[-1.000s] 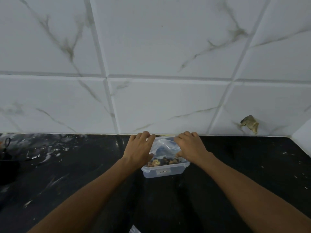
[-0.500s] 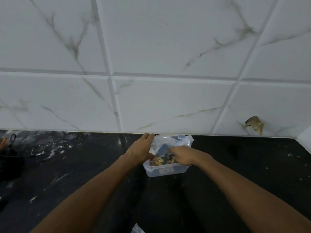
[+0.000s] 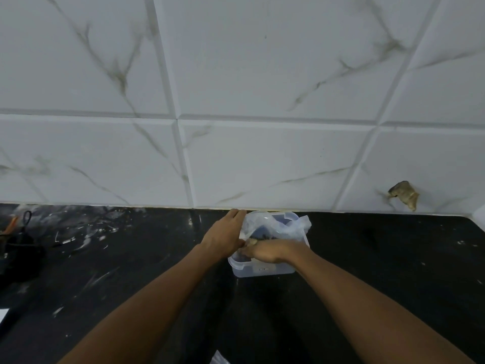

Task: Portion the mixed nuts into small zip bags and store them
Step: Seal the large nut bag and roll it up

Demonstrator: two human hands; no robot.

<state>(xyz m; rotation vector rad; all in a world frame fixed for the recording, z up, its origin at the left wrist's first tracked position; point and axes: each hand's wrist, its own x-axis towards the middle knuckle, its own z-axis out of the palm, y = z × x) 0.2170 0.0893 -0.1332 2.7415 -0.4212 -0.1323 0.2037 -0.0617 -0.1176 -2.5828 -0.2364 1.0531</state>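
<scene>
On the black counter [image 3: 367, 258] by the tiled wall, clear tub [image 3: 262, 270] of nuts [image 3: 259, 236] sits at 12 o'clock w/ zip bag [image 3: 278, 224] over it. Left hand [image 3: 225, 236] pinches bag's edge at 9; right hand [image 3: 267, 252] curled in the nuts, nearer, bag mouth just beyond, prob scooping

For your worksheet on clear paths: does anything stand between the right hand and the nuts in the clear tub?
Nothing visible does. The right hand already reaches into the clear tub among the nuts, while the left hand holds the plastic bag aside.
</scene>
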